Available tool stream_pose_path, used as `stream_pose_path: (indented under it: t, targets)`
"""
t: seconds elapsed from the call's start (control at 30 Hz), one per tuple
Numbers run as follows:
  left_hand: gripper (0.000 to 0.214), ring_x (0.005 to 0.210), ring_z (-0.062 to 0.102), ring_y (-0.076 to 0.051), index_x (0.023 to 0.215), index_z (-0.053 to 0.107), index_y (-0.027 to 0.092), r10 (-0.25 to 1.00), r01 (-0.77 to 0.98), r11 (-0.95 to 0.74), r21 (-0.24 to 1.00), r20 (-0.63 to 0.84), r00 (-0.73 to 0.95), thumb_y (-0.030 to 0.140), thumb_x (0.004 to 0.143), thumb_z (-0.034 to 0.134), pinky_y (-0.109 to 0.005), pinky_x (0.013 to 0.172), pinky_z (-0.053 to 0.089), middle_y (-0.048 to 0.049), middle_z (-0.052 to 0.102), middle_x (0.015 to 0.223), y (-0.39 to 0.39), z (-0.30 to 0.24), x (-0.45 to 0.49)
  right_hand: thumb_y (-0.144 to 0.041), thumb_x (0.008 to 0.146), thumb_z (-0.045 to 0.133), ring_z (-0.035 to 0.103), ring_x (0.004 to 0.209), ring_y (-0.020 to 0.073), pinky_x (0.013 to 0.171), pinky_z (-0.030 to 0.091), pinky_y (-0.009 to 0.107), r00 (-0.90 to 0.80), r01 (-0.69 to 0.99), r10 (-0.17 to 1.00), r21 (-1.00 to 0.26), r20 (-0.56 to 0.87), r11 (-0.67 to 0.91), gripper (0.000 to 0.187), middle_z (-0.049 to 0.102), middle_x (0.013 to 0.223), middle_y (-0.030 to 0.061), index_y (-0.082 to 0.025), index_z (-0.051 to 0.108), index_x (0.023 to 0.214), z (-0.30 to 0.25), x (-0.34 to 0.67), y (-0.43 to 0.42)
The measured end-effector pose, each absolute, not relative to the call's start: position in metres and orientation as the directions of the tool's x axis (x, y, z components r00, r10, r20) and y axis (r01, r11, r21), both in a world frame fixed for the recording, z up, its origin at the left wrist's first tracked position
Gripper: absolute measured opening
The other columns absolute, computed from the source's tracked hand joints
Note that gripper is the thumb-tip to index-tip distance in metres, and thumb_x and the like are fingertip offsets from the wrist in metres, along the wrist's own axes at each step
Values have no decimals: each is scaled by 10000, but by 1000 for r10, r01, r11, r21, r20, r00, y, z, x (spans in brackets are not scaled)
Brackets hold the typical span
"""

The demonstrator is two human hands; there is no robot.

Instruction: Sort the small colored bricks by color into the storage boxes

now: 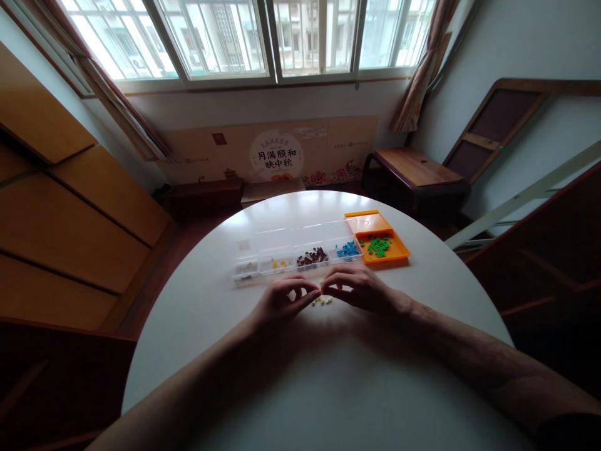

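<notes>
My left hand [283,299] and my right hand [357,288] rest on the round white table [328,376], fingertips meeting in a pinch above a small heap of tiny yellow pieces [322,301]. What the fingertips pinch is too small to name. Just beyond the hands lies a clear compartment box [295,250] holding yellow pieces [280,264], dark brown pieces [313,256] and blue pieces [348,249]. An orange tray [392,252] with green pieces [378,245] adjoins it on the right.
A dark wooden side table [416,168] stands behind the round table on the right. Wooden cabinets [70,219] line the left side. A printed cardboard panel [277,153] leans under the window.
</notes>
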State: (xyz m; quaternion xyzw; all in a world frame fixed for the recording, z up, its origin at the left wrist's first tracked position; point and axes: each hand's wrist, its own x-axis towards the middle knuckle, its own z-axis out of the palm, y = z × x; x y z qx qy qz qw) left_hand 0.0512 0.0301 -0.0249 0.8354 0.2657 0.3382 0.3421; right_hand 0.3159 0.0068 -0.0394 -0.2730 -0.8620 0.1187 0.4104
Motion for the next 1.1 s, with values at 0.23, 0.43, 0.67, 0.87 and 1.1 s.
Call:
stream_pose_path:
  t: [0.23,0.43,0.67,0.87,1.1]
  targets:
    - [270,698,657,-150,997,850,188,684,199,-598,777,365,632,422,1055,729,-271,623,499,-81,784,870,29,-23,52,-281,1076,734,750,849,161,772,591,278,-504,356,565,-438,653,825,73,799,986,52,-218,770,1086,-37,313,7]
    - [237,678,645,-138,997,849,187,668,168,-587,792,357,652,395,1041,745,-249,579,467,-71,769,854,26,-20,52,-349,1069,751,735,812,156,753,572,275,-520,361,569,-440,637,822,134,795,980,52,-215,765,1061,-39,314,8]
    - [230,706,657,-151,973,848,184,666,217,-647,731,404,627,352,1053,712,-277,660,531,-73,771,846,36,-8,42,-355,1066,751,743,862,175,799,586,299,-511,388,589,-444,626,808,136,792,984,62,-220,748,1064,-41,315,8]
    - [234,632,590,-132,914,847,227,767,702,-614,360,479,426,380,1013,700,-303,736,505,-21,791,880,82,17,-24,-288,1053,734,746,889,179,829,583,315,-547,390,582,-432,601,813,59,796,1007,48,-239,731,1021,-36,316,8]
    - [240,647,605,-147,854,845,270,866,867,-438,237,371,337,452,927,705,-285,636,410,6,807,885,102,25,-75,-235,1040,703,745,914,182,849,560,326,-616,387,573,-427,541,818,40,798,1034,36,-250,727,1011,-32,313,5]
